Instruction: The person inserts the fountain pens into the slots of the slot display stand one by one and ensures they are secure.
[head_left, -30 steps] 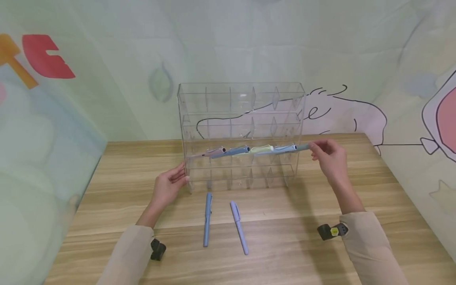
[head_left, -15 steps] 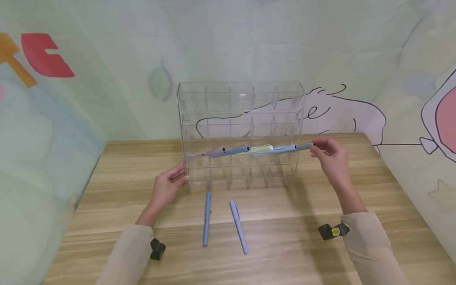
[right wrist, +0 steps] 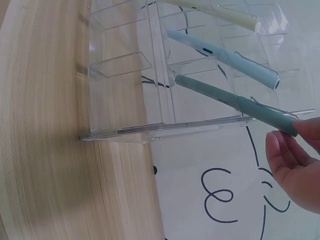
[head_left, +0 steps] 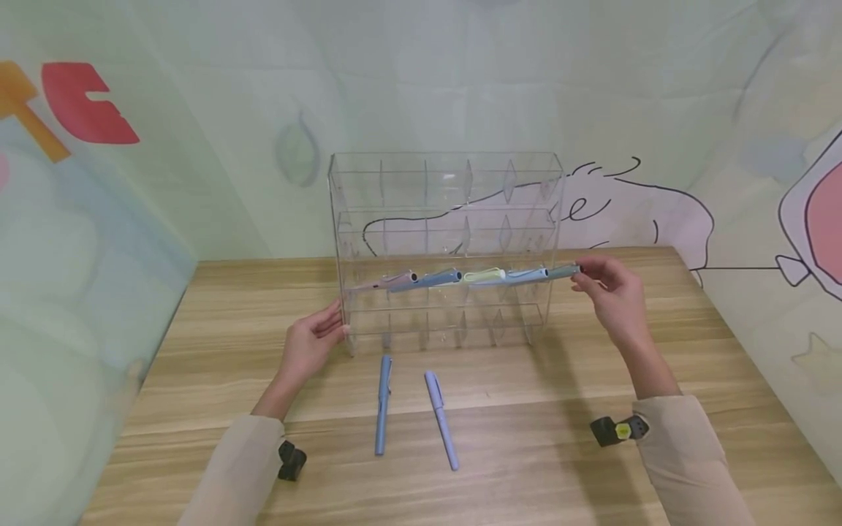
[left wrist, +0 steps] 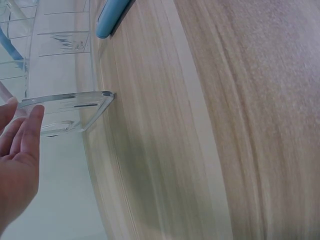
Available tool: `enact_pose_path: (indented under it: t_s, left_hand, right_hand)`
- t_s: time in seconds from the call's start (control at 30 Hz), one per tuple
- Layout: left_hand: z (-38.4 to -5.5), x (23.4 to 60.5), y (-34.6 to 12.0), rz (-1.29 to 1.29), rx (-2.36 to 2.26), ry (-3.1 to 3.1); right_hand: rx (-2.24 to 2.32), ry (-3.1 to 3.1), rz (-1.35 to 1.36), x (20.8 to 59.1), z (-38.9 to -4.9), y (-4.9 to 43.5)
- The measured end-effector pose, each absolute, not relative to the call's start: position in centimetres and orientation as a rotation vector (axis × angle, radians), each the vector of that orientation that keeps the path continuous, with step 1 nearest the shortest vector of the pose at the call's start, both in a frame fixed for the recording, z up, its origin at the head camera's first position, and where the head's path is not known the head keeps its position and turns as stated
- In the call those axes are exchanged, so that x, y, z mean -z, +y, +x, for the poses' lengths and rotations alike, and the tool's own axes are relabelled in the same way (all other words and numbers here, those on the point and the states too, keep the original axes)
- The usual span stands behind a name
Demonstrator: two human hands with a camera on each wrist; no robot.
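Note:
A clear acrylic rack with several compartments stands upright on the table. Pink, blue, pale green and light blue pens lie slanted along one of its middle rows. At the right end of that row is a grey-green pen, its lower tip inside the last compartment. My right hand pinches its cap end between thumb and fingers, seen closely in the right wrist view. My left hand holds the rack's left side edge by thumb and fingertips, low down.
On the wooden table in front of the rack lie a blue pen and a lavender pen, side by side and apart. A printed cloth backdrop rises behind the table and along both sides.
My right fingers have shifted slightly outward along the grey-green pen, so more of its cap shows now. The left hand, rack and two table pens stay in place.

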State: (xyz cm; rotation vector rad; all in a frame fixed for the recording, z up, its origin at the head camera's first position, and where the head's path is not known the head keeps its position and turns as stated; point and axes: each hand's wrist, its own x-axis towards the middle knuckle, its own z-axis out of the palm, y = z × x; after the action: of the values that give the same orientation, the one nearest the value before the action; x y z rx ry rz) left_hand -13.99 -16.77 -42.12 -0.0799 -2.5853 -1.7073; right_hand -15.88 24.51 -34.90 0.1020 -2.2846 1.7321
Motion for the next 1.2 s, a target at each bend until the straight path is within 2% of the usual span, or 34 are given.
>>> enact_pose_path:
  t_s: [0.33,0.63,0.97,1.2]
  left_hand:
    - [-13.9,42.0,-16.7,-0.078,1.713,-2.585]
    - [-13.9,42.1,-16.7,-0.08,1.709,-2.579]
    - [-13.9,42.0,-16.7,-0.086,1.718,-2.572]
    - [-13.9,42.0,-16.6,-0.056,1.733,-2.58]
  right_hand:
    - [-1.655,-2.374,0.084,35.3,-14.9,25.3]
    - [-1.6,-2.571,0.072,38.7,-13.4,25.1]
    - [-1.653,-2.802,0.322,43.3,-12.0,20.8]
    - [-1.745,-2.854,0.436,45.2,-11.5,17.1]
